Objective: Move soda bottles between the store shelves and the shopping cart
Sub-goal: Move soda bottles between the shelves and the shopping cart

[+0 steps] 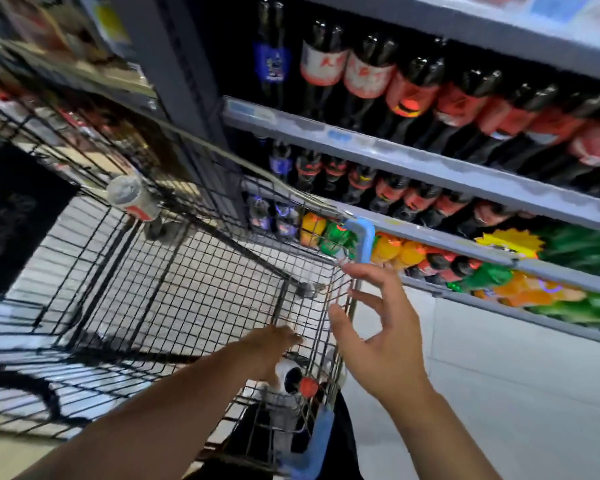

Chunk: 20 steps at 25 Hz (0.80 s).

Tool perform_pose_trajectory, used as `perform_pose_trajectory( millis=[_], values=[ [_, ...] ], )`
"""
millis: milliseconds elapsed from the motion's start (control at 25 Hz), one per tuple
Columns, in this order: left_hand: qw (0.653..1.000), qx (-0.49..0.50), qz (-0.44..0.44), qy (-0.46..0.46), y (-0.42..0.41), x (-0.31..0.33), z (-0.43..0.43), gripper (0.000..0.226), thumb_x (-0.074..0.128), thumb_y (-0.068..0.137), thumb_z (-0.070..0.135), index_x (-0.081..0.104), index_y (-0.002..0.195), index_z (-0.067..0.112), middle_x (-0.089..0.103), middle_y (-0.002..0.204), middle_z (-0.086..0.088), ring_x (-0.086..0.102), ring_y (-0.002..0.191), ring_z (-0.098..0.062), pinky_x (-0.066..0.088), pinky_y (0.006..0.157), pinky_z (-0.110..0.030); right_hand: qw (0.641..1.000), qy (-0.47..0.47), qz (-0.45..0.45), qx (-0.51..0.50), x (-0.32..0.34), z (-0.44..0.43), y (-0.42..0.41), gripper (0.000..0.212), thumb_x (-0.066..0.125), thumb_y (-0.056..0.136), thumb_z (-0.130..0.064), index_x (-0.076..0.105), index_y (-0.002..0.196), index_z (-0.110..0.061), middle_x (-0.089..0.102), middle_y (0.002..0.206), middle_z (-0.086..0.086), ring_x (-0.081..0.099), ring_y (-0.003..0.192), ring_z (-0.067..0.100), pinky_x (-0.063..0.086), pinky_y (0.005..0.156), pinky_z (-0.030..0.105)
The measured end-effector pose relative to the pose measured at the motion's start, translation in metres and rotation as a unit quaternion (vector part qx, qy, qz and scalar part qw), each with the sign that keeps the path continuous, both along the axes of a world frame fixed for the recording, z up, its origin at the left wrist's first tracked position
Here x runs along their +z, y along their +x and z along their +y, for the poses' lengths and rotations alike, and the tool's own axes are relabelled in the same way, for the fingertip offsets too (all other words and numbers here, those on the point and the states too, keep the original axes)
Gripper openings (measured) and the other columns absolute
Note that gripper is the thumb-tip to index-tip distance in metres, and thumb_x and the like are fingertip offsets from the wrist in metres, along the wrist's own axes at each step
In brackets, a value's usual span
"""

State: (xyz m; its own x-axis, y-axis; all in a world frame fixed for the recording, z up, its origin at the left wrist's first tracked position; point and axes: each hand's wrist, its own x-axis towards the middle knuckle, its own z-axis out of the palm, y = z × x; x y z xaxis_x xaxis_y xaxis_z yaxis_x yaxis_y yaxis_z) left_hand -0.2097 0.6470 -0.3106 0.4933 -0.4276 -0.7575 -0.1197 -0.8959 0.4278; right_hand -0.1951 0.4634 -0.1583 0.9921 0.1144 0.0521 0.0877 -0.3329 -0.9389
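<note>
A wire shopping cart (174,271) fills the lower left, seen from above. My left hand (271,344) reaches into its near right corner with fingers extended and nothing visible in it. Just below that hand, a dark bottle with a red cap (307,386) lies at the cart's near end. My right hand (378,327) hovers outside the cart's right wall, fingers spread and empty. A bottle with a silver and red label (132,199) shows at the cart's far left end. Dark cola bottles with red labels (413,88) line the shelves on the right.
A second shelf of cola bottles (388,188) sits below the top row, with orange and green bottles (409,252) on the lowest shelf. Grey shelf edges (430,164) jut toward the cart. Pale floor tiles (516,393) lie between cart and shelves.
</note>
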Motion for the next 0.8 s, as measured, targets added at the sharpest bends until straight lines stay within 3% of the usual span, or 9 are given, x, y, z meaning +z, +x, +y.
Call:
perform_pose_trajectory(
  millis=[80, 160, 280, 360, 440, 560, 720, 800],
  values=[
    [0.999, -0.02, 0.032, -0.02, -0.004, -0.016, -0.005, 0.091, 0.088, 0.075, 0.021, 0.041, 0.152, 0.028, 0.044, 0.155, 0.0, 0.046, 0.138, -0.019, 0.039, 0.112, -0.031, 0.999, 0.009, 0.017, -0.043, -0.003, 0.0, -0.011, 0.04, 0.071, 0.085, -0.02, 0.06, 0.123, -0.024, 0.061, 0.126, -0.016, 0.059, 0.125, 0.014, 0.055, 0.098, 0.041],
    [0.997, 0.02, 0.059, -0.044, -0.012, -0.028, -0.005, 0.074, 0.083, 0.079, 0.016, 0.05, 0.145, 0.029, 0.056, 0.145, -0.002, 0.056, 0.127, -0.02, 0.046, 0.106, -0.032, 0.997, 0.003, 0.02, -0.07, -0.004, -0.003, -0.018, 0.039, 0.07, 0.086, -0.021, 0.059, 0.123, -0.026, 0.06, 0.125, -0.019, 0.059, 0.125, 0.012, 0.055, 0.099, 0.039],
    [0.994, 0.06, 0.052, -0.074, -0.026, -0.042, 0.005, 0.072, 0.081, 0.081, 0.021, 0.048, 0.145, 0.031, 0.059, 0.139, 0.001, 0.057, 0.123, -0.019, 0.046, 0.1, -0.03, 0.995, -0.004, 0.013, -0.095, -0.006, -0.01, -0.027, 0.037, 0.069, 0.088, -0.02, 0.057, 0.121, -0.029, 0.06, 0.122, -0.021, 0.06, 0.122, 0.013, 0.055, 0.099, 0.037],
    [0.988, 0.109, 0.039, -0.103, -0.028, -0.042, 0.018, 0.069, 0.086, 0.076, 0.023, 0.053, 0.135, 0.038, 0.062, 0.128, 0.011, 0.058, 0.114, -0.012, 0.047, 0.085, -0.025, 0.995, -0.004, 0.014, -0.104, -0.007, -0.012, -0.035, 0.037, 0.068, 0.087, -0.016, 0.057, 0.121, -0.028, 0.06, 0.121, -0.02, 0.061, 0.121, 0.013, 0.055, 0.098, 0.034],
    [0.973, 0.181, 0.028, -0.137, -0.024, -0.032, 0.03, 0.065, 0.09, 0.071, 0.027, 0.057, 0.124, 0.043, 0.065, 0.117, 0.019, 0.062, 0.109, -0.009, 0.053, 0.085, -0.027, 0.993, 0.003, 0.028, -0.113, -0.008, -0.012, -0.042, 0.039, 0.068, 0.087, -0.012, 0.056, 0.121, -0.028, 0.061, 0.12, -0.02, 0.061, 0.12, 0.013, 0.055, 0.097, 0.033],
    [0.943, 0.276, -0.034, -0.185, -0.009, 0.001, 0.05, 0.059, 0.091, 0.068, 0.04, 0.06, 0.12, 0.042, 0.07, 0.11, 0.02, 0.066, 0.108, -0.008, 0.055, 0.093, -0.038, 0.991, 0.005, 0.052, -0.125, -0.008, -0.011, -0.049, 0.049, 0.072, 0.087, 0.001, 0.053, 0.123, -0.026, 0.063, 0.121, -0.018, 0.061, 0.12, 0.01, 0.056, 0.096, 0.034],
    [0.877, 0.386, -0.074, -0.276, 0.018, 0.077, 0.062, 0.05, 0.088, 0.06, 0.055, 0.064, 0.105, 0.055, 0.072, 0.105, 0.026, 0.068, 0.096, 0.005, 0.056, 0.074, -0.018, 0.991, -0.011, 0.107, -0.081, 0.004, 0.005, -0.047, 0.052, 0.073, 0.088, -0.004, 0.053, 0.119, -0.04, 0.061, 0.121, -0.029, 0.055, 0.122, -0.004, 0.051, 0.1, 0.018],
    [0.838, 0.424, -0.09, -0.332, 0.031, 0.118, 0.061, 0.047, 0.087, 0.058, 0.053, 0.067, 0.101, 0.053, 0.074, 0.106, 0.019, 0.07, 0.096, -0.002, 0.058, 0.076, -0.022, 0.989, -0.016, 0.135, -0.054, 0.015, 0.015, -0.042, 0.05, 0.075, 0.089, -0.013, 0.054, 0.123, -0.042, 0.059, 0.125, -0.031, 0.051, 0.123, -0.012, 0.046, 0.098, 0.011]
  ],
)
